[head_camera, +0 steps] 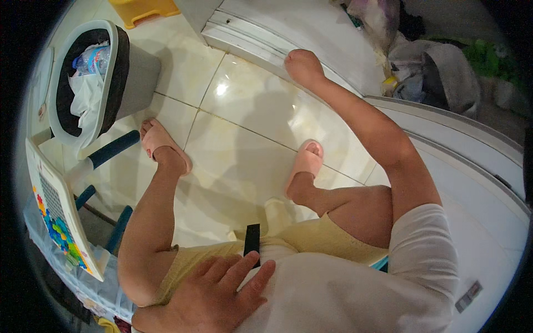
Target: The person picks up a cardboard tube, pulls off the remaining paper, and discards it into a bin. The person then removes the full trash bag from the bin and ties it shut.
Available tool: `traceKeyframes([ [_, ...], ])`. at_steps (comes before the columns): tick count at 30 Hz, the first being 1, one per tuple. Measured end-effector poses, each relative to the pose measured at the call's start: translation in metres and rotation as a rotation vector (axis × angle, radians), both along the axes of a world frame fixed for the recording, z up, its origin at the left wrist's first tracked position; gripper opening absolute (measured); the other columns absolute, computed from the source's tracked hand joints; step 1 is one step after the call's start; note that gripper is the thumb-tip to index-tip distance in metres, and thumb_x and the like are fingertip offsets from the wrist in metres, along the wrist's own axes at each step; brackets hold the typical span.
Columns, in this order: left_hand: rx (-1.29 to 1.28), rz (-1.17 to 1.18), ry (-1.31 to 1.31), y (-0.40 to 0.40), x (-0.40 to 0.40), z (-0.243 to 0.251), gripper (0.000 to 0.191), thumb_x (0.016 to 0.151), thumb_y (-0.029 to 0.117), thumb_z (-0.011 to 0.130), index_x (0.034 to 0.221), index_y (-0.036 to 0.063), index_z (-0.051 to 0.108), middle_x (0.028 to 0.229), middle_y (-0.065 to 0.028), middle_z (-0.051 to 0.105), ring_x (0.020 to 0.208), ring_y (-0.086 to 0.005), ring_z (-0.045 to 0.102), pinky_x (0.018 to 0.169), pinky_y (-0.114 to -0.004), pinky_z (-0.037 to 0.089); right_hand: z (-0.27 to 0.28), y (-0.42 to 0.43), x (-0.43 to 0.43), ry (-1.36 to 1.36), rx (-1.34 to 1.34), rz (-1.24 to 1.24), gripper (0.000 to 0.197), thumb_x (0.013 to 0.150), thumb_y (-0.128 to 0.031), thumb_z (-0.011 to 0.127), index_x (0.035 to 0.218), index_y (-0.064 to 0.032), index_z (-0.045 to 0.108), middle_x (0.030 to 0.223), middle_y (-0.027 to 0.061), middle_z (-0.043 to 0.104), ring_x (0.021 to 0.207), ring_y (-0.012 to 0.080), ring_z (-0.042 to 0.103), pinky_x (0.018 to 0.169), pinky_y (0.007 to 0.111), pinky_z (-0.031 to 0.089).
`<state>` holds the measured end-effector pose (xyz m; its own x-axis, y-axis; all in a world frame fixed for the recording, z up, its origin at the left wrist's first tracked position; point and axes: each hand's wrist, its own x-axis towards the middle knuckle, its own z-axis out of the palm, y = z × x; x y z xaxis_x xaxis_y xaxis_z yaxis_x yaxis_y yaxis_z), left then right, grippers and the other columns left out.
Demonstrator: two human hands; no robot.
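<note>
My left hand point(216, 287) rests against my lower belly, over the lap of my yellow shorts point(354, 239). Its fingers are spread, and the fingertips lie by a black strip point(252, 241) hanging at the front of my white shirt point(333, 291). No object shows in that hand. My right arm reaches forward, and the right hand point(304, 66) is curled at the edge of a white frame point(250, 39). The underside of its fingers is hidden, so I cannot see whether they grip anything.
A grey bin point(139, 75) with a black liner holds a plastic bottle point(93, 58) and a white bag point(87, 95). A board with colourful pegs point(62, 224) stands at left. Behind the frame lie several bags point(437, 75). A yellow stool point(143, 10) stands ahead on the tiled floor point(233, 141).
</note>
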<state>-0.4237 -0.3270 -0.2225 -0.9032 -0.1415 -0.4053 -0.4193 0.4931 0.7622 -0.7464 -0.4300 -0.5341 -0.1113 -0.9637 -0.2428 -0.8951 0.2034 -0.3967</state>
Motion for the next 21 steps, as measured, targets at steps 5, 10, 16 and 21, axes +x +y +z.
traceKeyframes([
  [5, -0.04, 0.016, -0.04, 0.006, -0.001, -0.002, 0.055, 0.074, 0.03, 0.065, 0.12, 0.0039, 0.05, 0.11, -0.0144, 0.056, 0.097, -0.0272, 0.058, 0.081, -0.039, 0.047, 0.004, -0.005, -0.012, 0.111, 0.238, -0.012, 0.028, 0.074, -0.018, 0.047, 0.079, 0.0025, 0.064, 0.086, 0.0247, 0.062, 0.081, 0.0384, 0.06, 0.074, 0.044, 0.048],
  [10, -0.018, 0.021, -0.001, 0.005, 0.0, -0.003, 0.056, 0.074, 0.031, 0.065, 0.12, 0.0038, 0.05, 0.111, -0.015, 0.055, 0.097, -0.0278, 0.057, 0.08, -0.039, 0.047, -0.006, 0.007, -0.014, 0.094, 0.077, -0.004, 0.025, 0.073, -0.016, 0.047, 0.08, 0.0005, 0.065, 0.086, 0.0226, 0.062, 0.08, 0.0379, 0.061, 0.072, 0.045, 0.048],
  [16, 0.028, 0.027, 0.013, 0.004, -0.002, 0.001, 0.055, 0.074, 0.031, 0.064, 0.121, 0.0051, 0.05, 0.11, -0.0142, 0.056, 0.097, -0.027, 0.057, 0.08, -0.04, 0.047, 0.003, -0.011, 0.01, 0.073, 0.071, 0.023, 0.022, 0.072, -0.014, 0.049, 0.078, -0.0007, 0.065, 0.085, 0.0214, 0.063, 0.079, 0.0374, 0.061, 0.07, 0.045, 0.049],
  [21, -0.036, 0.038, 0.018, 0.004, 0.002, -0.003, 0.055, 0.073, 0.03, 0.065, 0.119, 0.0039, 0.052, 0.11, -0.015, 0.056, 0.095, -0.0272, 0.058, 0.078, -0.04, 0.048, -0.001, 0.004, -0.001, 0.153, 0.139, -0.014, 0.023, 0.075, -0.016, 0.048, 0.078, 0.0005, 0.065, 0.084, 0.023, 0.062, 0.078, 0.0375, 0.061, 0.071, 0.045, 0.049],
])
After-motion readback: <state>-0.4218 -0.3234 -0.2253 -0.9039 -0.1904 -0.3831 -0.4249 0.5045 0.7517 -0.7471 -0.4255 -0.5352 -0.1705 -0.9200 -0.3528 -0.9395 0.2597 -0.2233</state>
